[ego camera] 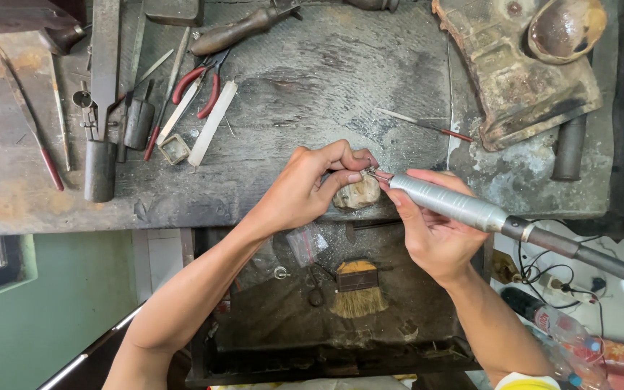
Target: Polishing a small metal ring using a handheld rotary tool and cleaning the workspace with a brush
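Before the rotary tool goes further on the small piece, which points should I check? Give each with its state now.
1. Left hand pinches the small piece: ok.
2. Piece is braced on the bench peg: ok.
3. Right hand grips the handpiece like a pen: ok.
4. Tool tip meets the piece: cannot tell, too small.
5. Fingers away from the tip: not ok, very near.
6. Cable hangs free: ok.

Soft even daylight, sharp focus, slight edge distortion.
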